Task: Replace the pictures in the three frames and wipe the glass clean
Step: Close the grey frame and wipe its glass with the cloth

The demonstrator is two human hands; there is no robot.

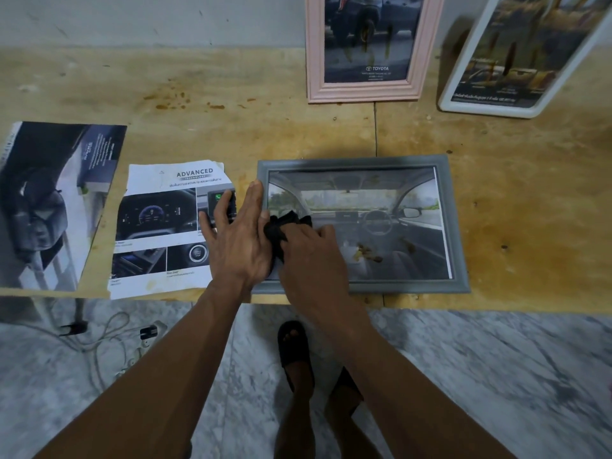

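a grey frame lies flat near the front edge of the wooden bench, holding a picture of a car interior behind its glass. brownish smears sit on the glass right of centre, toward its near edge. the right hand is curled over a black cloth and presses it onto the left part of the glass. the left hand lies flat with fingers spread, relaxed, its palm on the frame's left rail and its fingers reaching over a loose printed page just left of the frame. another loose page lies at the far left, hanging slightly past the bench's near edge. 2 more frames stand at the far side: a pink frame and a white frame, both tilted back, seemingly against the wall, with streaks on their glass.
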